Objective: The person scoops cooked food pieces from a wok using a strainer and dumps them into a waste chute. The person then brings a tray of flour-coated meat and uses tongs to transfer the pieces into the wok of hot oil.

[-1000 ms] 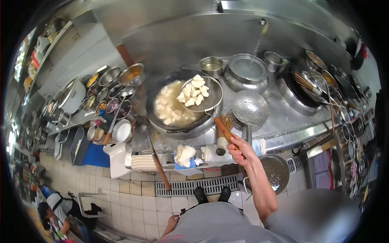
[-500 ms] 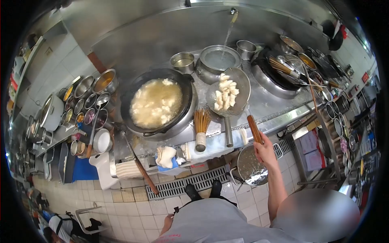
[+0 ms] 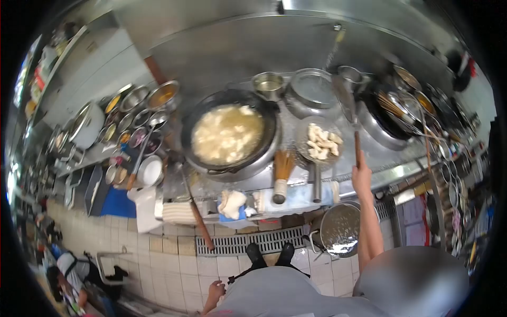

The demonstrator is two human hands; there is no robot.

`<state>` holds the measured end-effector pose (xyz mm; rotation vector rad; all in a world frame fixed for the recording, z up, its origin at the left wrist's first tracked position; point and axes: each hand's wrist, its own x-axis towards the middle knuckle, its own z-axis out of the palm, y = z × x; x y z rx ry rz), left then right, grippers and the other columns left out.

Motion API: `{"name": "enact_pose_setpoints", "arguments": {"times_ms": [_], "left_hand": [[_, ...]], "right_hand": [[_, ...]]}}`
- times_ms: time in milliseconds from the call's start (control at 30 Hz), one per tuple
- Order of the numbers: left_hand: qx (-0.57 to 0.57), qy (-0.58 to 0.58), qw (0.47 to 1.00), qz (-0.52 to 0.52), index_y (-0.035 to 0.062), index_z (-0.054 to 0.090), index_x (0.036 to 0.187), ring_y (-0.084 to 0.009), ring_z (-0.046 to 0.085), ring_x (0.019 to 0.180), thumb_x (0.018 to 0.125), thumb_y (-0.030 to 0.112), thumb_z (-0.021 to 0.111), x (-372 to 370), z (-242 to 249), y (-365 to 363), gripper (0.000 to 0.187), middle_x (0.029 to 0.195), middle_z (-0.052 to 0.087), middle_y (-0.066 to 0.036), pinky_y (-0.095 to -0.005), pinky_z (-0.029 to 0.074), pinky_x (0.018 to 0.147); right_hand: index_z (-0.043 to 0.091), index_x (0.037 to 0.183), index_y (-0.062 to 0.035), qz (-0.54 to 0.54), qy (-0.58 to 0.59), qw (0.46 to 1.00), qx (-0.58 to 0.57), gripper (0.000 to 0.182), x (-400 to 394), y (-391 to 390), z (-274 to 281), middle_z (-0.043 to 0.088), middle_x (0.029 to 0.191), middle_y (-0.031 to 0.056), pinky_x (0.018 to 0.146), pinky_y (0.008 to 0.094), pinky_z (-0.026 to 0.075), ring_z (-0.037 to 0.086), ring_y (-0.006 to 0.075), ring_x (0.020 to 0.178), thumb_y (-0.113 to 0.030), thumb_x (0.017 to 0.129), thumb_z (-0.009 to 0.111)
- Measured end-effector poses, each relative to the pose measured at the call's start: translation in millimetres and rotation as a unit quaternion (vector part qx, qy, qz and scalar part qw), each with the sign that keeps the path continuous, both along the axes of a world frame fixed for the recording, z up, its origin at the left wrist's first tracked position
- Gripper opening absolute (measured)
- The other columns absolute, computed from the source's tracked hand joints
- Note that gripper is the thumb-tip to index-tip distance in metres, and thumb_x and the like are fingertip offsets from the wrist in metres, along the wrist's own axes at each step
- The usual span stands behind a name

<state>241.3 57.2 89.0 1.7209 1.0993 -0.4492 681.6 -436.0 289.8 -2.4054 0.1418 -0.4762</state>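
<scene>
My right hand is closed around the wooden handle of a wide skimmer. The skimmer's head is tipped nearly edge-on beside the water pan. Just left of it, a metal-handled strainer rests on the stove top with a heap of pale, cooked-looking food pieces in it. My left hand hangs low by my side, loosely curled, with nothing visible in it. Further left, a black wok holds bubbling oil with more pale pieces. A bamboo brush lies between wok and strainer.
Water runs from a tap near the covered-looking round pan. Another wok with tools stands right. A large pot sits on the floor. A ladle handle juts over the front edge. Another person is at lower left.
The skimmer has lifted away to the right and turned from flat to edge-on. The pale pieces now lie in the metal-handled strainer. The whole view has shifted, moving the stove rightward.
</scene>
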Motion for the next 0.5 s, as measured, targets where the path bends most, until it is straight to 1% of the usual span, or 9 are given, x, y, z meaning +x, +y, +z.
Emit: {"name": "enact_pose_setpoints", "arguments": {"times_ms": [33, 133, 167, 233, 267, 300, 367, 467, 500], "left_hand": [[-0.004, 0.01, 0.999, 0.046, -0.0037, 0.059, 0.109, -0.0149, 0.056, 0.049, 0.078, 0.009, 0.063, -10, 5, -5, 0.034, 0.063, 0.061, -0.008, -0.0292, 0.042, 0.042], [-0.028, 0.054, 0.998, 0.029, -0.0044, 0.059, 0.112, -0.0147, 0.055, 0.049, 0.077, 0.01, 0.064, -31, -1, -5, 0.038, 0.065, 0.062, -0.01, -0.0283, 0.041, 0.042], [-0.028, 0.061, 0.998, -0.007, -0.0049, 0.058, 0.113, -0.015, 0.055, 0.049, 0.077, 0.009, 0.064, -38, -7, -2, 0.039, 0.066, 0.062, -0.01, -0.0284, 0.041, 0.042], [-0.034, 0.058, 0.997, -0.041, -0.0057, 0.056, 0.115, -0.015, 0.055, 0.049, 0.077, 0.009, 0.064, -48, -21, 1, 0.041, 0.067, 0.062, -0.01, -0.0284, 0.041, 0.043], [-0.039, 0.051, 0.997, -0.037, -0.0061, 0.056, 0.115, -0.0148, 0.054, 0.049, 0.077, 0.009, 0.064, -50, -24, 0, 0.042, 0.067, 0.062, -0.01, -0.0283, 0.042, 0.043], [-0.044, 0.044, 0.997, -0.033, -0.0064, 0.055, 0.116, -0.0147, 0.054, 0.049, 0.077, 0.009, 0.065, -52, -27, -2, 0.043, 0.067, 0.061, -0.01, -0.0283, 0.042, 0.043], [-0.066, 0.021, 0.997, 0.031, -0.006, 0.056, 0.115, -0.014, 0.055, 0.05, 0.076, 0.011, 0.066, -53, -25, -8, 0.043, 0.066, 0.062, -0.009, -0.0287, 0.043, 0.044], [-0.058, 0.005, 0.992, 0.109, -0.0038, 0.06, 0.112, -0.014, 0.057, 0.052, 0.075, 0.016, 0.067, -55, -20, -20, 0.042, 0.067, 0.064, -0.009, -0.0296, 0.046, 0.047], [-0.03, 0.007, 0.998, 0.063, -0.0023, 0.061, 0.112, -0.0157, 0.059, 0.055, 0.076, 0.017, 0.067, -60, -23, -19, 0.041, 0.069, 0.065, -0.011, -0.0305, 0.047, 0.05]], "right_hand": [[0.031, 0.143, -0.003, 0.035, 0.006, 0.997, 0.071, 0.062, -6, 14, 4, 0.064, 0.092, 0.0225, 0.063, 0.0362, 0.046, 0.06, 0.03, 0.07, 0.002, 0.084, 0.049], [0.03, 0.144, -0.0023, 0.104, 0.068, 0.955, 0.27, 0.064, -23, 73, 38, 0.061, 0.103, 0.0092, 0.066, 0.0274, 0.046, 0.053, 0.0135, 0.076, 0.004, 0.085, 0.051], [0.029, 0.145, -0.0039, 0.123, 0.098, 0.954, 0.256, 0.064, -21, 94, 47, 0.06, 0.113, 0.0136, 0.073, 0.0281, 0.047, 0.056, 0.0151, 0.084, 0.001, 0.086, 0.053], [0.033, 0.142, -0.0008, 0.212, 0.025, 0.946, 0.245, 0.062, 6, 124, 23, 0.049, 0.135, 0.0203, 0.091, 0.0323, 0.044, 0.056, 0.0238, 0.111, -0.002, 0.085, 0.057], [0.036, 0.139, 0.0009, 0.217, 0.013, 0.948, 0.232, 0.059, 18, 142, 21, 0.053, 0.129, 0.0218, 0.094, 0.032, 0.042, 0.057, 0.0269, 0.112, -0.003, 0.085, 0.056], [0.036, 0.14, -0.0004, 0.213, -0.032, 0.964, 0.157, 0.058, 35, 155, 3, 0.061, 0.112, 0.012, 0.075, 0.0293, 0.047, 0.059, 0.0181, 0.082, -0.003, 0.086, 0.056], [0.035, 0.142, -0.0045, 0.234, -0.02, 0.967, 0.101, 0.059, 54, 178, 8, 0.064, 0.089, 0.0109, 0.059, 0.0292, 0.048, 0.059, 0.0171, 0.065, -0.005, 0.086, 0.055], [0.039, 0.138, -0.0089, 0.264, 0.096, 0.93, 0.237, 0.053, 77, 201, -21, 0.056, 0.069, 0.0062, 0.04, 0.0279, 0.036, 0.047, 0.0122, 0.047, -0.007, 0.087, 0.053], [0.04, 0.136, -0.0104, 0.261, 0.148, 0.907, 0.294, 0.051, 76, 213, -15, 0.053, 0.065, 0.0048, 0.035, 0.0273, 0.031, 0.043, 0.0104, 0.042, -0.008, 0.087, 0.053]]}}
